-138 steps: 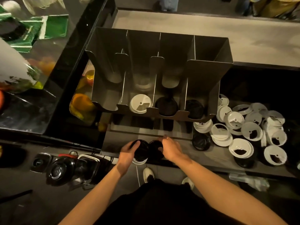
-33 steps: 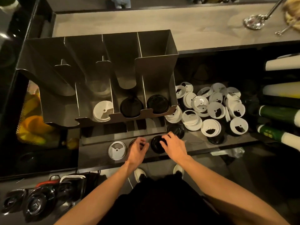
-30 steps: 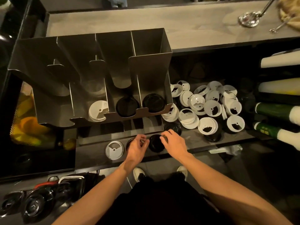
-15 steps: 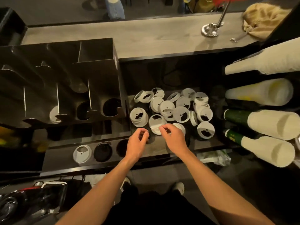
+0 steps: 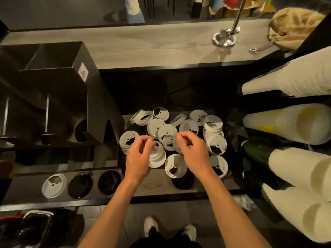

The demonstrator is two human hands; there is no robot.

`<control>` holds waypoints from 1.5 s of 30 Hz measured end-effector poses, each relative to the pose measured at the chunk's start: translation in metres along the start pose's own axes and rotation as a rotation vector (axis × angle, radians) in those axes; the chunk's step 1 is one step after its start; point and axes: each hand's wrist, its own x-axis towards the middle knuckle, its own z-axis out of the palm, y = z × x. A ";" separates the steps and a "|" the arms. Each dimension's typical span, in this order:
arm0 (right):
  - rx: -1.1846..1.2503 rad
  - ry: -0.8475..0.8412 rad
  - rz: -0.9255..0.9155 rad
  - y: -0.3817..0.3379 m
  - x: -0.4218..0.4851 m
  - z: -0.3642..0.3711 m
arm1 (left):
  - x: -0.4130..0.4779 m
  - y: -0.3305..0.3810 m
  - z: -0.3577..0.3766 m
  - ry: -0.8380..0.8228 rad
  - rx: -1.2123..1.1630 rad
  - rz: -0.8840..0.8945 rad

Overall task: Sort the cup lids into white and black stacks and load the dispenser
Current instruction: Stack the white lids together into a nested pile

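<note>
**Left hand** (image 5: 140, 155): positioned over the left part of the pile of white lids (image 5: 167, 132). The fingers are curled, and the thumb and forefinger tips sit close together above a flat white lid (image 5: 158, 157). Whether the hand grips a lid cannot be told.

**Right hand** (image 5: 194, 153): positioned over the centre of the pile. The fingers are curled downward with the fingertips at the blurred edge of a lid. Whether the hand grips that lid cannot be told.

**Pile:** it lies loose toward the right end of the shelf (image 5: 152, 187), between the dispenser (image 5: 59, 90) and the paper cup stacks (image 5: 290, 122). The lids overlap and several are tilted. A loose black lid (image 5: 182, 181) lies at the pile's near edge, partly under a tilted white lid (image 5: 174, 166).

**Sorted row:** three items sit side by side along the front edge of the shelf, at its left end. From left to right they are a separate white lid (image 5: 53, 185), a middle black lid (image 5: 80, 184) and a right black lid (image 5: 109, 182). Whether each is a single lid or a stack cannot be told.

**Dispenser:** it stands at the left end of the shelf, behind the sorted row. Its contents are too dark to make out
</note>
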 end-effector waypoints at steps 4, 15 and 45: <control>-0.133 0.007 -0.063 0.031 0.018 0.004 | 0.022 -0.025 0.016 -0.032 0.026 0.071; -0.511 -0.009 -0.370 0.059 0.046 0.007 | 0.053 -0.082 0.041 0.000 0.055 0.351; -0.605 0.133 -0.426 0.073 -0.037 0.014 | -0.016 -0.118 0.020 0.090 0.071 0.724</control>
